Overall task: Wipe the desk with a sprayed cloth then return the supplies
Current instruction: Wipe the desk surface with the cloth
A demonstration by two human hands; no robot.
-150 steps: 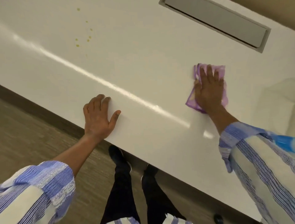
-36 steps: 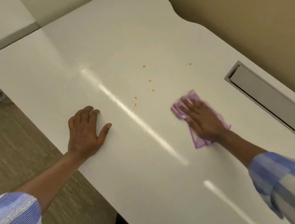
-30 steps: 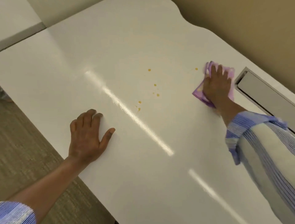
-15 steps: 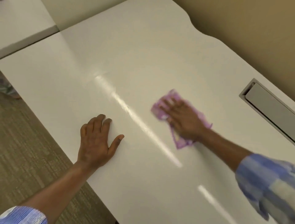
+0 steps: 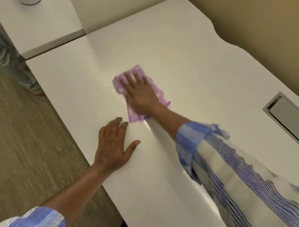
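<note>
The white desk (image 5: 186,53) fills most of the view. A purple cloth (image 5: 135,72) lies flat on it near the middle, blurred by motion. My right hand (image 5: 142,95) presses down on the cloth with fingers spread, covering most of it. My left hand (image 5: 113,145) rests palm down on the desk near the front edge, fingers apart, holding nothing. It sits just below the cloth's near corner. No stains show on the surface around the cloth. No spray bottle is in view.
A grey cable hatch (image 5: 284,113) is set into the desk at the right. A second white desk (image 5: 40,24) adjoins at the upper left, with a white object's base (image 5: 30,1) at the top edge. Carpeted floor (image 5: 32,129) lies left of the desk edge.
My right hand has swept the cloth leftward and a little farther up the desk, over where the yellow spots were. My left hand stays planted near the edge.
</note>
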